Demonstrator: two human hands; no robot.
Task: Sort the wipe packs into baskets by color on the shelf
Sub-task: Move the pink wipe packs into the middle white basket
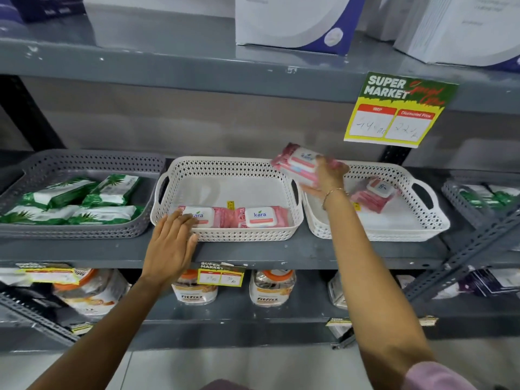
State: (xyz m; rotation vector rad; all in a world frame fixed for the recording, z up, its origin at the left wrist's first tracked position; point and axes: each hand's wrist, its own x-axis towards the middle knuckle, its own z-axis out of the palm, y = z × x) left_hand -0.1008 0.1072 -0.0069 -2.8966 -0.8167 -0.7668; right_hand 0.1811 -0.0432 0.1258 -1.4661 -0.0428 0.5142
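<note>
Grey metal shelf [253,253], left to right: grey basket [84,164] of green packs [109,190]; left hand [171,243] flat, fingers spread, on middle white basket [225,167] front rim; right hand [327,180] grips pink pack [298,161] above right white basket [394,175].

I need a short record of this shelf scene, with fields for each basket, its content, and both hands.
grey basket: green wipe packs
middle white basket: two pink packs along the front wall
right white basket: pink packs
right hand: holds a pink pack in the air, between the two white baskets
left hand: open, at the middle basket's front left corner
</note>
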